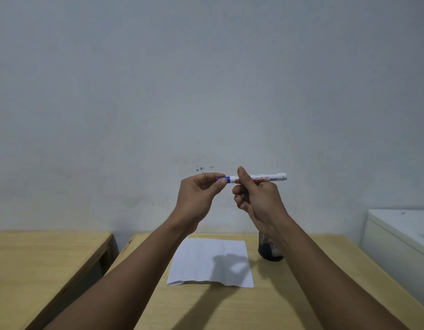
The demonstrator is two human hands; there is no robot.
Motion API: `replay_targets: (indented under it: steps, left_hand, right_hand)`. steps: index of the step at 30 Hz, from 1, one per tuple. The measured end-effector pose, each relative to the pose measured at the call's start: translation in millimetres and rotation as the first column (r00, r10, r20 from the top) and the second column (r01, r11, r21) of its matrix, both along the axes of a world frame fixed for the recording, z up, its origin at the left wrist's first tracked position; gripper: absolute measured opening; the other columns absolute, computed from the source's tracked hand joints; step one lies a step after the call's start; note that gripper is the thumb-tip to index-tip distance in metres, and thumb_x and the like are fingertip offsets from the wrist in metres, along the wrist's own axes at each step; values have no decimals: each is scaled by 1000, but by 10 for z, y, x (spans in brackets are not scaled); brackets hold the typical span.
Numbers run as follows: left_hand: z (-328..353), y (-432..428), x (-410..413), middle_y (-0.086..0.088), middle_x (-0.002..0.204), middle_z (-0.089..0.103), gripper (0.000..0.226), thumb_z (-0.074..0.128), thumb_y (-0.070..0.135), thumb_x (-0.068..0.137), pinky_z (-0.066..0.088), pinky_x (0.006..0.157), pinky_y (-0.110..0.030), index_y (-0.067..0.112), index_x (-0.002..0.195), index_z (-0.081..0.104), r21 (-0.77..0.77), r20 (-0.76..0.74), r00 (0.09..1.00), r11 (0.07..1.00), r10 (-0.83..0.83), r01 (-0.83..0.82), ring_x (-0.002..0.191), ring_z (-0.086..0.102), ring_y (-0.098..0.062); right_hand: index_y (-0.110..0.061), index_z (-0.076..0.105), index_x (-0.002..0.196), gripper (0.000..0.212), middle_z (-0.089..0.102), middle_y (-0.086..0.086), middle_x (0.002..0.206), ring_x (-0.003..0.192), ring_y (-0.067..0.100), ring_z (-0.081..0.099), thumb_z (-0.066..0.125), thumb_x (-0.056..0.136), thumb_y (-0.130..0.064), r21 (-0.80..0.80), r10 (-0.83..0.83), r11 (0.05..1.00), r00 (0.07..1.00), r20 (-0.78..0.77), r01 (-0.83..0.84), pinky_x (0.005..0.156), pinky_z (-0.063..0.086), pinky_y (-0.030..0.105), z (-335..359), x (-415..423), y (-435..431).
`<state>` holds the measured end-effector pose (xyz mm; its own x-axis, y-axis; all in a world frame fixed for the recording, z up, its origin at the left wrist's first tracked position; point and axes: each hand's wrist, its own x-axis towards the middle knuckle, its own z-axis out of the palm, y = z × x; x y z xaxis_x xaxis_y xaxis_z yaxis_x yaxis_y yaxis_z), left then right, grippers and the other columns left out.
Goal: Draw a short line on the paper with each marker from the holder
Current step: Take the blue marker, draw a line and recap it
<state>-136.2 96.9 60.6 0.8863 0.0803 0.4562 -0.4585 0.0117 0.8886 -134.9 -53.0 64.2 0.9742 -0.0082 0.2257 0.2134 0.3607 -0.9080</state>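
White marker (258,178) with red lettering and blue cap (223,179), held level above the counter (289,294). Right hand (256,198) grip pinches the barrel; left hand (199,194) grip pinches the cap. White paper (211,260) lies flat on the wooden counter, dark mesh holder (269,251) just beside it. Grey wall (206,79) behind.

White marker (261,178) with blue cap (224,179), held level in the air above the table; white paper (206,260) flat on the wood, near edge ragged; dark mesh holder (269,250) upright just right of the paper
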Motion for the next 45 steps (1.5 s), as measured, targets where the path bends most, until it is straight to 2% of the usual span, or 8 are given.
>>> replay_targets:
  steps: [3, 6, 14, 21, 25, 31, 35, 45]
  left_hand:
    - [124, -63, 103, 1, 87, 77, 12, 77, 16, 86, 48, 66, -10, 11, 96, 78, 25, 3, 999, 998, 53, -53, 74, 68, 4]
    - [236, -205, 227, -4, 86, 75, 9, 78, 18, 84, 48, 59, -12, 13, 92, 78, 93, 44, 994, 990, 101, -105, 71, 65, -4]
    - [385, -617, 753, 17, 78, 72, 10, 70, 47, 79, 52, 83, -54, 39, 74, 73, 424, 175, 972, 879, 156, -217, 72, 64, -8]
    - [248, -1040, 1136, 16, 89, 74, 17, 70, 48, 84, 45, 95, -53, 33, 92, 75, 599, 117, 990, 790, 77, -132, 91, 66, -6]
    - [-95, -1110, 1366, 20, 90, 69, 39, 64, 66, 78, 45, 96, -51, 38, 106, 69, 575, 36, 997, 814, 74, -81, 93, 65, -5]
    - [-765, -1161, 1597, 14, 103, 70, 44, 67, 55, 84, 31, 91, -41, 28, 119, 65, 702, -137, 960, 708, 244, -80, 103, 61, -12]
    - [-994, -1280, 1729, 8, 111, 72, 43, 66, 54, 86, 30, 91, -43, 26, 119, 67, 726, -240, 934, 688, 265, -9, 109, 59, -17]
    - [-1162, -1327, 1949, 10, 89, 76, 7, 68, 44, 66, 48, 95, -53, 42, 73, 71, 524, -334, 937, 847, 103, 94, 94, 70, -17]
  right_hand:
    - [-12, 64, 118, 55, 61, 6, 88, 68, 18, 57, 77, 82, -51, -106, -241, 966, 970, -21, 238, 62, 49, 30, -41, 111, -186]
    - [-26, 51, 138, 62, 49, 0, 119, 109, 21, 56, 77, 84, -46, -368, -512, 728, 816, 268, 578, 89, 48, 36, -111, 250, -434]
    - [-35, 67, 124, 39, 46, -1, 139, 129, 20, 43, 74, 86, -44, -699, -406, 215, 713, 571, 682, 93, 21, 34, -142, 534, -951]
    - [-16, 73, 87, 13, 74, -3, 84, 70, 9, 67, 79, 85, -28, -703, -332, 490, 856, 396, 516, 67, 49, 23, -242, 874, -1102]
    - [-20, 59, 109, 27, 71, -1, 74, 67, 8, 67, 74, 87, -13, -692, -364, 549, 880, 306, 468, 66, 50, 23, -472, 1043, -1233]
    - [-34, 41, 144, 66, 67, 1, 73, 72, 17, 69, 68, 89, -7, -796, -278, 474, 922, 270, 377, 68, 55, 27, -776, 1309, -1421]
    - [-30, 49, 136, 49, 67, 9, 78, 75, 27, 69, 64, 93, -11, -849, -237, 426, 944, 230, 314, 71, 59, 41, -900, 1454, -1459]
    - [-26, 62, 109, 11, 70, 3, 84, 74, 14, 66, 59, 99, -23, -892, -210, 389, 965, 156, 229, 60, 52, 28, -1074, 1629, -1456]
